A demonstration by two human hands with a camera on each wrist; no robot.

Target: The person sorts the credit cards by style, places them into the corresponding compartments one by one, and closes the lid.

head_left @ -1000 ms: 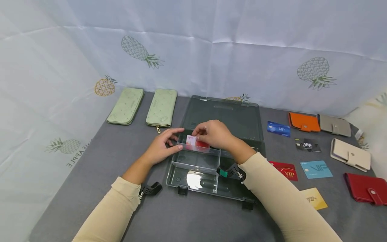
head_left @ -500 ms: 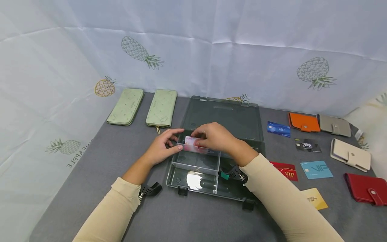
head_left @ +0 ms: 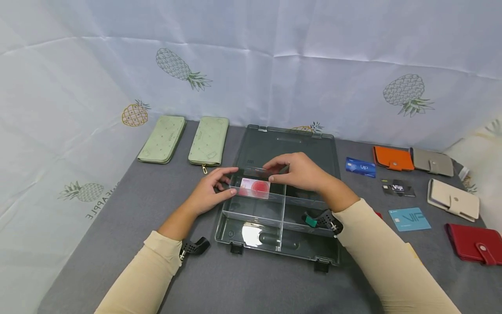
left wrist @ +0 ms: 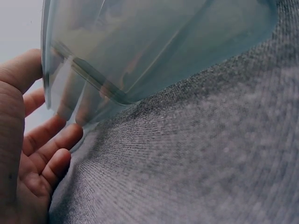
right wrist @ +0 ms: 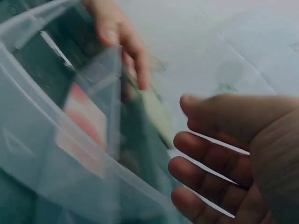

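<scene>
A dark translucent plastic organizer box lies with its lid folded back on the grey cloth. In its back left compartment a pink and white card with a red circle leans behind a clear divider. My left hand rests against the box's left side, thumb and index finger at the edge. The left wrist view shows its other fingers loosely bent outside the box wall. Just right of the card and above the box is my right hand, fingers parted and holding nothing.
Two green wallets lie at the back left. To the right are a blue card, a black card, a light blue card, and several small wallets, one orange and one red. My right sleeve partly covers a yellow card.
My right hand has let go of the pink and white card and moved right and up from it. The card now stands in the compartment by itself. The left hand has stayed in place.
</scene>
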